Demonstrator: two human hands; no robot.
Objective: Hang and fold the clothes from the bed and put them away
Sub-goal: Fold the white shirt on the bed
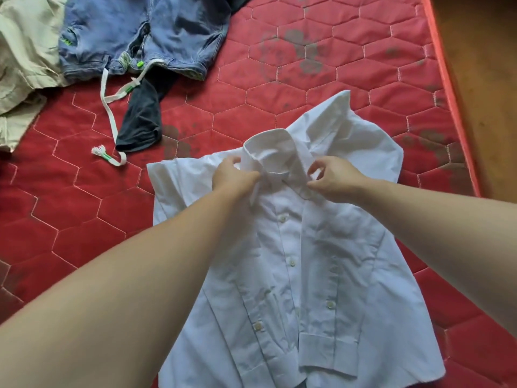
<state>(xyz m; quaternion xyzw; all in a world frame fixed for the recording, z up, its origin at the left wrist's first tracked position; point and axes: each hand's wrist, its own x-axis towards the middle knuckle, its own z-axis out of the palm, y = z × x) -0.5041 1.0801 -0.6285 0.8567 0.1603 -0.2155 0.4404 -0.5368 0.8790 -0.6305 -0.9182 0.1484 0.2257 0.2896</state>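
A white button-front cotton shirt (307,247) lay face up on the red quilted mattress (84,205), collar away from the person. The left hand (232,175) pinched the collar's left side; the right hand (333,177) pinched the cloth at its right. Faded blue denim shorts (140,35) lay well apart, beside a beige garment (25,51).

**Count on the bed**

1 white shirt (293,247), 4 buttons visible on it. 1 denim shorts (140,35) with 1 white drawstring (110,113). 1 dark garment (142,119). 1 beige garment (25,51). 2 hands.
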